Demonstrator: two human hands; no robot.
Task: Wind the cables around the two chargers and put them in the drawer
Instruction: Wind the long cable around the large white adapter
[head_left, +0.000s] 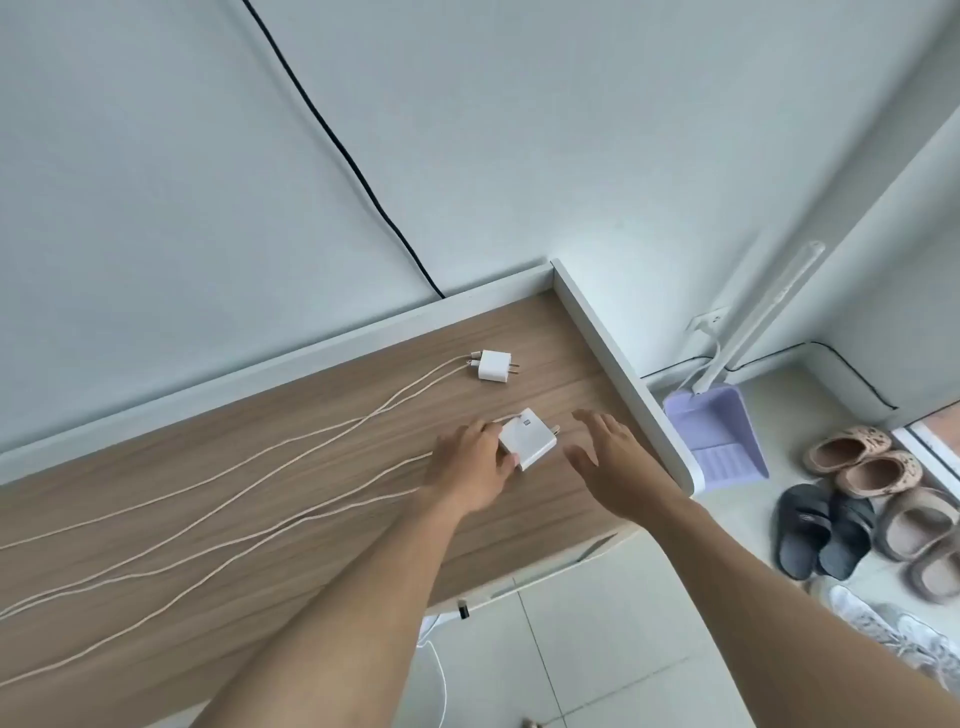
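Our left hand (470, 460) pinches the larger charger (528, 439) on the bench (311, 467), steadying it for winding; our right hand (608, 457) hovers spread, empty. The smaller charger (493, 366) lies beyond, cables (218, 499) trailing left.

Left hand (470, 462) gripping large charger (528, 439), right hand (613, 457) spread beside it
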